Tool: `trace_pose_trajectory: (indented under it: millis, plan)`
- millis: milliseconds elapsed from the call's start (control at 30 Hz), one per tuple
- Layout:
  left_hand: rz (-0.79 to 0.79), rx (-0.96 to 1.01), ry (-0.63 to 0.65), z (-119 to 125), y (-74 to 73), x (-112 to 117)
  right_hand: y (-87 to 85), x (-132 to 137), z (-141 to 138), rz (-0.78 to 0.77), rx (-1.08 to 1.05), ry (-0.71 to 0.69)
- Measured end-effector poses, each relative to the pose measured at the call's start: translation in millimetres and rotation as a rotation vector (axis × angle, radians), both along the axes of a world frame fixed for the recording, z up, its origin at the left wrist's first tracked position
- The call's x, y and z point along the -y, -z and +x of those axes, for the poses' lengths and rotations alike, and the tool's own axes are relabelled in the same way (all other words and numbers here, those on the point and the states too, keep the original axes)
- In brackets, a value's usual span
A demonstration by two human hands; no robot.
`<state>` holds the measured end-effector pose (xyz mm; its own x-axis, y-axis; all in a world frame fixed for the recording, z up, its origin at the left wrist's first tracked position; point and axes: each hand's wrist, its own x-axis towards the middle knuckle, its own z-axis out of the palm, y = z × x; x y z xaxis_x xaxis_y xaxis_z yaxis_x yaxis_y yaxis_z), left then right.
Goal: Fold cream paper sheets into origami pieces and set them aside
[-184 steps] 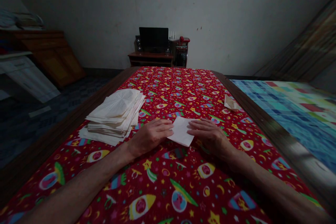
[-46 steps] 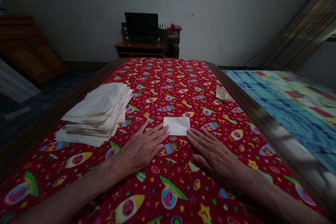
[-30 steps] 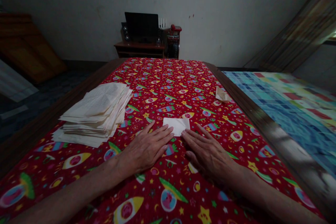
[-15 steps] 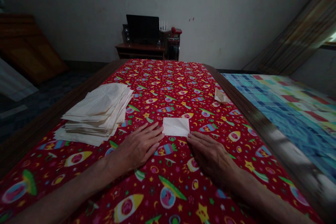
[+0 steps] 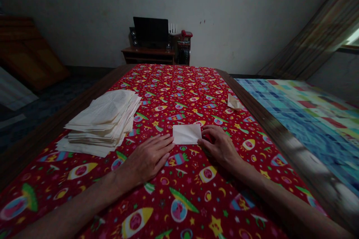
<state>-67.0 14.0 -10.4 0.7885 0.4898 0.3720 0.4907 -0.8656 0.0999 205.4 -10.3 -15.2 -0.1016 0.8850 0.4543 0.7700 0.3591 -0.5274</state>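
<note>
A small folded white paper point(image 5: 187, 134) lies flat on the red patterned cloth point(image 5: 179, 183) in front of me. My left hand point(image 5: 153, 155) rests flat on the cloth, fingers stretched out, its tips touching the paper's left edge. At the opposite edge, my right hand point(image 5: 220, 143) has its fingers curled, with the thumb at the lower right corner and the index finger near the upper one; it seems to grip that edge. Left of my hands sits a loose stack of thin white paper sheets point(image 5: 102, 123).
A small folded paper piece point(image 5: 234, 102) lies near the table's right edge. Beyond the table's far end are a dark monitor point(image 5: 150, 30) and a red telephone point(image 5: 186, 33) on furniture. A bed with a checked cover point(image 5: 294, 119) stands to the right.
My right hand has gone from lying flat with fingers together to curled fingers with the thumb apart at the paper's right edge. My left hand stays in place.
</note>
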Motion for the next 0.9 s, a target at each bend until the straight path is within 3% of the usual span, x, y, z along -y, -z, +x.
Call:
trace_pose_trajectory:
  millis: [133, 267, 500, 633, 767, 900]
  plan:
    - [-0.011, -0.003, 0.021, 0.2, -0.1, -0.2, 1.0, 0.1, -4.0, -0.054, -0.145, 0.029]
    - [-0.007, 0.014, 0.028, 1.1, -4.4, 0.5, -0.3, 7.9, -6.9, -0.077, -0.138, -0.011]
    - [0.046, 0.114, -0.004, 4.9, -7.7, 1.6, -6.3, 14.3, -11.3, 0.082, -0.025, -0.042]
    - [0.155, 0.157, -0.067, 8.0, -10.7, 3.7, -8.6, 23.1, -14.2, 0.238, 0.174, -0.154]
    - [0.209, 0.153, -0.004, 11.8, -14.6, 9.8, -12.9, 35.8, -18.9, 0.331, 0.472, -0.287]
    - [0.185, 0.155, 0.063, 15.7, -16.4, 18.0, -18.0, 42.7, -22.3, 0.326, 0.613, -0.370]
